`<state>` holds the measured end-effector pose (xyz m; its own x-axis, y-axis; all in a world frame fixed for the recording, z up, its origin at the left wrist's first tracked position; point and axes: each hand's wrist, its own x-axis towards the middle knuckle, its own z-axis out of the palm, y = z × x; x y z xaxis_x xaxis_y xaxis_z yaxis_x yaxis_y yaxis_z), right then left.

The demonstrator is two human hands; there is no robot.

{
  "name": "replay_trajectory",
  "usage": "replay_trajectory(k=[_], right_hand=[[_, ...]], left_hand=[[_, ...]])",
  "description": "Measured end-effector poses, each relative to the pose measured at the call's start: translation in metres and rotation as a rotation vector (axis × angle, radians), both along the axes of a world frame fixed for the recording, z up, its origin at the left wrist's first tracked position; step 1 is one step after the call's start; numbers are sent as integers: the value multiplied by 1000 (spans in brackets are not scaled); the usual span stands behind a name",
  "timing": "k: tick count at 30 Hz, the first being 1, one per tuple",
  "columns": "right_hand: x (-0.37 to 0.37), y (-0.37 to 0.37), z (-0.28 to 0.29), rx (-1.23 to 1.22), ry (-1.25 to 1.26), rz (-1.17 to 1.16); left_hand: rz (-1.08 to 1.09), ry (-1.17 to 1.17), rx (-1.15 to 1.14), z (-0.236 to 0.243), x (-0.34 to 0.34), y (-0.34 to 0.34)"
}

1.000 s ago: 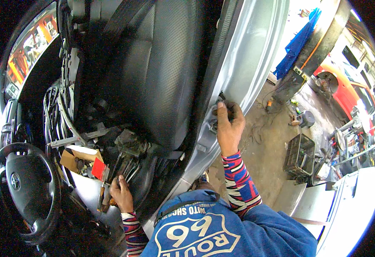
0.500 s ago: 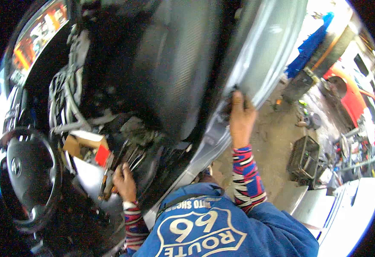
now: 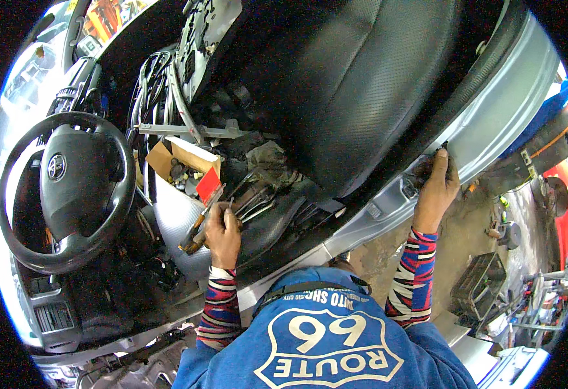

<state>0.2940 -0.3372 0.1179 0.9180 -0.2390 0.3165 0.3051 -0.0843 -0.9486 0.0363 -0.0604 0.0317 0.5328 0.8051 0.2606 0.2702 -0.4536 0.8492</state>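
My right hand (image 3: 437, 192) is raised to the silver door pillar (image 3: 491, 139) of a car. Its fingertips are closed around a small black piece (image 3: 444, 146) against the metal, too small to name. Beside the fingers sits a dark latch-like part (image 3: 421, 171). Over the silver panel next to the seat, my left hand (image 3: 223, 237) is closed, and a thin pale tip (image 3: 231, 203) sticks up from its fingers; the rest is hidden. Hand tools with orange and dark handles (image 3: 194, 240) lie right by that hand, next to a red flat piece (image 3: 208, 185).
An open cardboard box (image 3: 204, 155) of small dark parts stands by the hand tools. More metal tools (image 3: 253, 202) lie near a crumpled rag (image 3: 268, 158). Left is the steering wheel (image 3: 59, 249); beyond, a black seat (image 3: 374, 91). A black crate (image 3: 480, 285) stands on the workshop floor.
The whole view has swung left, so the car and both hands appear farther right. My right hand keeps its place on the pillar. My left hand stays beside the hand tools.
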Motion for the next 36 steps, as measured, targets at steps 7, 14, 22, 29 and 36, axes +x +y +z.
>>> replay_trajectory(k=[7,14,22,29,36], right_hand=[[-8,1,8,-78,-58,-52],[-10,1,2,24,-58,-23],[-9,-1,9,-55,-63,-5],[-9,-2,11,-58,5,-21],[-5,1,2,-183,-97,-66]], left_hand=[[19,256,577,-5,17,29],[4,457,567,-34,28,38],[72,493,595,-31,28,30],[109,535,681,-31,30,30],[135,561,559,-31,25,30]])
